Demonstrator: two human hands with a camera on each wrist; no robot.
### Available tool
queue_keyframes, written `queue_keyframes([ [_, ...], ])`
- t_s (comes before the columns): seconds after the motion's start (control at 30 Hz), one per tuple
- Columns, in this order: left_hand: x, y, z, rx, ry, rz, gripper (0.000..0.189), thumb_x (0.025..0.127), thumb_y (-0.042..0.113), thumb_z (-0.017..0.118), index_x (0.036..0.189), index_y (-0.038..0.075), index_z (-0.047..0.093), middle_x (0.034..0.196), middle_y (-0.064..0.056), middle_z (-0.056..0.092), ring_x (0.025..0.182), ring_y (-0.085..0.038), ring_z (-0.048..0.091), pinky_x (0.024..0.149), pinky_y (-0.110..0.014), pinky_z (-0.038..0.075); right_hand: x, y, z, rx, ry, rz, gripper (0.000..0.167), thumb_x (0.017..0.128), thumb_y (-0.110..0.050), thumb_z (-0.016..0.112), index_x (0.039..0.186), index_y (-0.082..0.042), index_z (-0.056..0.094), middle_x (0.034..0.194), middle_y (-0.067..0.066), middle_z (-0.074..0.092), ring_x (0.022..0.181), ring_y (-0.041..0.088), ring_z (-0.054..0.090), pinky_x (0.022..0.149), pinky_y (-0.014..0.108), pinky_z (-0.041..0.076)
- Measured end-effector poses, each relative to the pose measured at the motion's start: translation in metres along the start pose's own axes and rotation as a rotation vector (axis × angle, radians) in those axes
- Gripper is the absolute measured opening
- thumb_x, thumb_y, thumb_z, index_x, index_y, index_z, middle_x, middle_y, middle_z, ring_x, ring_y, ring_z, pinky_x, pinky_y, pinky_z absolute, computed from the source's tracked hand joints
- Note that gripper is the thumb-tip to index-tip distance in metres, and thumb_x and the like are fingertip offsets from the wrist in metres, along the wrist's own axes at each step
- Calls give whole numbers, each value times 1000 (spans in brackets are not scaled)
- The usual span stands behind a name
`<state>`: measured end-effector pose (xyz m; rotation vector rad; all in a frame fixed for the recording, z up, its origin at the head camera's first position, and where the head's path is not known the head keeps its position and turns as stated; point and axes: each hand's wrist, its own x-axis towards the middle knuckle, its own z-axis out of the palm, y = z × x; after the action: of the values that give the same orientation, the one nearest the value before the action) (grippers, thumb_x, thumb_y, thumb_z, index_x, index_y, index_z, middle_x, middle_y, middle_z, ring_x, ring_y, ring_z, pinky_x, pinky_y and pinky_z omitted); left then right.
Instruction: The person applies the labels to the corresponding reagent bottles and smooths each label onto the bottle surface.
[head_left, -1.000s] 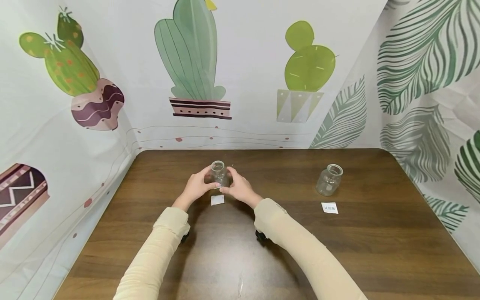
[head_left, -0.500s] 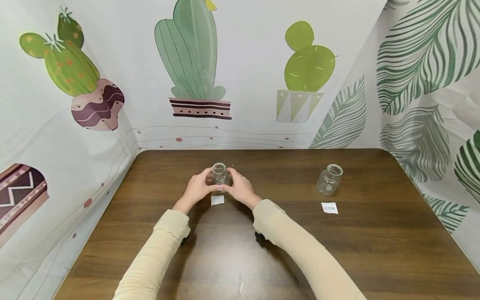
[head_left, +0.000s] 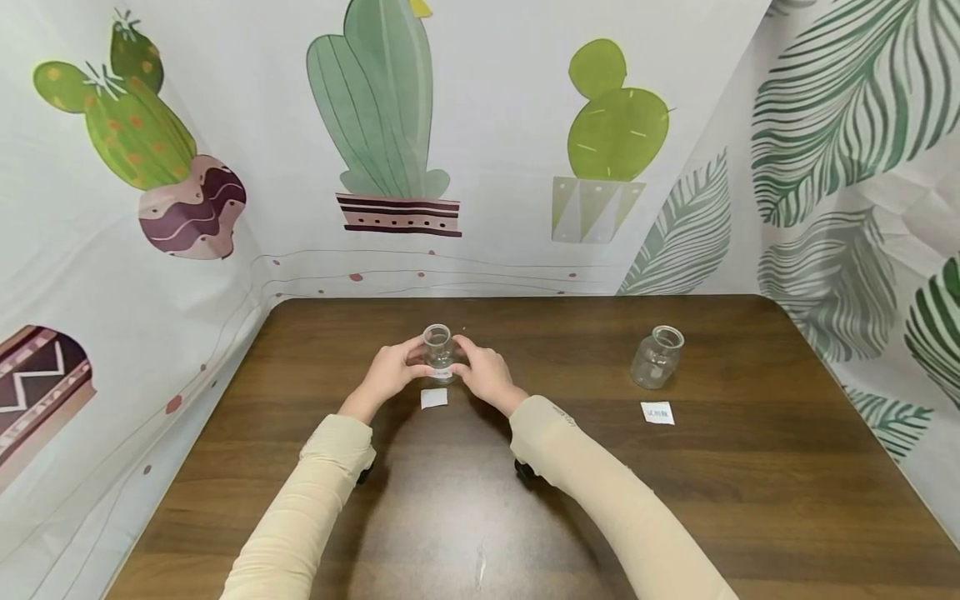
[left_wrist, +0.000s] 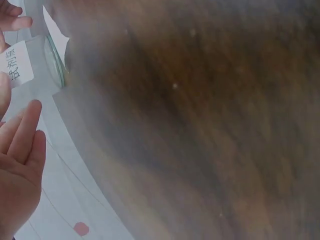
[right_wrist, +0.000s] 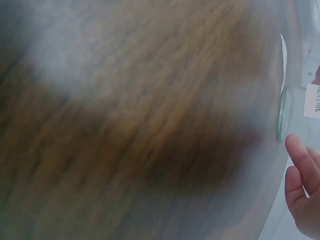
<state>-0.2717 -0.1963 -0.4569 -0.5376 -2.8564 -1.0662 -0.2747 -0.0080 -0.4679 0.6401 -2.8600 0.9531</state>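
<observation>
A white cloth (head_left: 510,150) printed with cacti (head_left: 382,108) and green leaves (head_left: 832,108) hangs beyond the hands, behind the far edge of a dark brown wooden table (head_left: 600,533) with rounded corners. Between the left hand (head_left: 387,371) and the right hand (head_left: 487,373) is a clear glass jar (head_left: 438,350), upright, its open mouth showing above the thumbs. Both hands are clamped on this jar, thumbs on the side towards the person and fingers curving round from either side. Between the thumbs, low on the jar, is a white label (left_wrist: 16,64) with printed characters, the left thumb overlapping one end of it in the left wrist view. Whether the jar's base touches the wood I cannot tell. Just nearer the person than the hands, a small white slip of paper (head_left: 434,398) lies on the table. Well apart to the right of the right hand stands a second jar (head_left: 657,358), also clear and open at the top, with a white card (head_left: 657,413) bearing writing just on its near side. Behind the hands, cream sleeves (head_left: 603,492) cover the forearms, and a dark object (head_left: 525,471) shows below the right cuff.
</observation>
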Motion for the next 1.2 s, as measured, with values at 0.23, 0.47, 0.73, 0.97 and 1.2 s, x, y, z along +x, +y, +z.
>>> queue_keyframes([
  [0.23, 0, -4, -2, 45, -6, 20, 54, 75, 14, 66, 125, 5, 48, 105, -11, 63, 100, -25, 59, 84, -38, 46, 0, 2, -2, 49, -19, 1, 48, 83, -26, 60, 126, -17, 42, 112, 6, 62, 93, 25, 62, 81, 40, 46],
  [0.47, -3, -5, -2, 84, -35, -3, 57, 77, 13, 65, 130, 8, 43, 106, -11, 64, 97, -26, 61, 81, -39, 48, 0, 7, -1, 79, -44, -5, 47, 85, -22, 57, 129, -17, 41, 114, 4, 61, 88, 21, 63, 80, 38, 46],
  [0.73, -3, -2, 6, 160, -44, -4, 77, 70, 30, 72, 134, 16, 32, 107, -11, 63, 96, -25, 62, 80, -42, 47, 0, 8, 0, 93, -120, 16, 65, 77, -22, 66, 133, -15, 32, 117, 6, 59, 77, 14, 62, 73, 33, 46],
  [0.97, -2, -2, 8, 186, 13, 17, 72, 69, 39, 70, 130, 19, 37, 101, -9, 66, 92, -23, 63, 79, -42, 47, 0, 8, 2, 84, -101, 8, 62, 79, -29, 64, 131, -17, 34, 114, 6, 61, 89, 20, 62, 80, 37, 46],
  [1.2, -2, -3, 8, 192, 33, 86, 69, 67, 25, 73, 127, 17, 40, 97, -8, 68, 84, -20, 66, 74, -37, 50, 2, 8, 3, 28, -62, -4, 58, 76, -26, 67, 126, -18, 38, 109, 4, 63, 95, 24, 61, 81, 38, 45],
])
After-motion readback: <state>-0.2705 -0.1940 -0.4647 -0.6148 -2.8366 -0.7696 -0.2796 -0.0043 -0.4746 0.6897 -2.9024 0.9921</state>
